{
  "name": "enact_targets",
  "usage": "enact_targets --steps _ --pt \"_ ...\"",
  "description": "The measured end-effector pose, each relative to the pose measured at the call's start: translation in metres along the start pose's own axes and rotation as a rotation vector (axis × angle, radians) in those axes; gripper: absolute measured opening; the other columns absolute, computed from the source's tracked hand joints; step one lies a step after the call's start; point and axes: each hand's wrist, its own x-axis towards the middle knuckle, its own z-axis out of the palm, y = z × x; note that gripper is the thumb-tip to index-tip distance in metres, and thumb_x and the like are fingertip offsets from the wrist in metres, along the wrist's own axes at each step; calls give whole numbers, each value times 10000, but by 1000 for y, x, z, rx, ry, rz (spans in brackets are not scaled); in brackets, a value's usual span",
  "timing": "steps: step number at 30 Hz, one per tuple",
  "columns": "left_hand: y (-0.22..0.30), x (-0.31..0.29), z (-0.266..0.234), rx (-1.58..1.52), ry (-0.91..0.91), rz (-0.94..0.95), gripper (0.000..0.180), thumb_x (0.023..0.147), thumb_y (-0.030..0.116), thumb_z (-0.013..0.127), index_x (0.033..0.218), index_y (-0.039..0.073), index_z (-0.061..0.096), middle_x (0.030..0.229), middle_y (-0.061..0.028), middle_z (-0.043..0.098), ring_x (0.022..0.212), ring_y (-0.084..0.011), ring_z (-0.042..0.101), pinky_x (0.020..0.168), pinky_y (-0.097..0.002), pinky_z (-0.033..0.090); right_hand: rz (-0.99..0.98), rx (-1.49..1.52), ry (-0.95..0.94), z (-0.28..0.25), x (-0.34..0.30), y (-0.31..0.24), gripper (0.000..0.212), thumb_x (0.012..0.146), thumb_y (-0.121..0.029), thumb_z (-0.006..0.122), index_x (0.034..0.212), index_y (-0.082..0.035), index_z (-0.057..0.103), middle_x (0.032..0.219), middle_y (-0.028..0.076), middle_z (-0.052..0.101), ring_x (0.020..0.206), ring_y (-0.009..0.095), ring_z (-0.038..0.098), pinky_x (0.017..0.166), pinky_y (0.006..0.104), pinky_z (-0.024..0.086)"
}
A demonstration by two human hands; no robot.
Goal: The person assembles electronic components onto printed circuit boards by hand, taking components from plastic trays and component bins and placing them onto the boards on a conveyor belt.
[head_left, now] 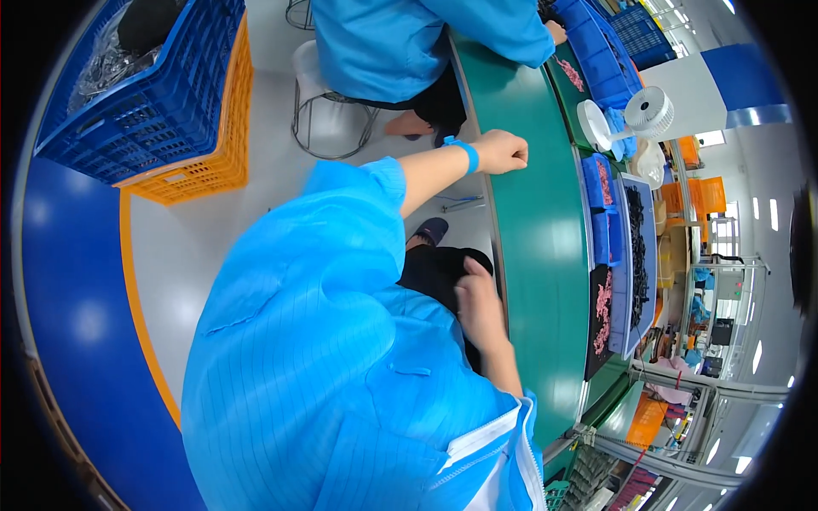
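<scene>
My left hand (503, 152), with a blue band (467, 155) round its wrist, reaches over the edge of the green work surface (541, 230). Its fingers are curled into a fist, and whatever may be inside is hidden. Lower in the view, my right hand (480, 308) is smeared by motion beside the same edge, above my dark trousers. One finger or the thumb points upward from it, while the rest cannot be made out. Nearest to the hands across the surface are blue bins (602, 209) with small pink parts and a black mat (600, 328) carrying more pink parts.
A grey-blue tray (620, 281) of black parts lies beyond the bins. Two white fans (649, 112) stand near it. At the top, a co-worker in blue (383, 51) sits on a stool. Blue and orange crates (183, 111) are stacked at the left.
</scene>
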Motion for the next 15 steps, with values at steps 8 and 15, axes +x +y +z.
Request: enact_targets --steps 8,15 --pt "-9 -9 -10 -26 -115 18 141 814 244 622 852 116 668 851 -45 678 835 -224 638 714 -358 492 868 -272 68 88 28 123 121 898 -122 519 937 -15 558 1003 248 593 964 436 567 809 495 461" --pt "-20 -8 -9 -16 -102 23 116 816 233 627 842 124 656 822 -31 669 799 -211 635 693 -348 483 328 -183 -27 86 14 104 109 910 -116 519 929 -9 530 977 207 574 915 410 572 784 456 466"
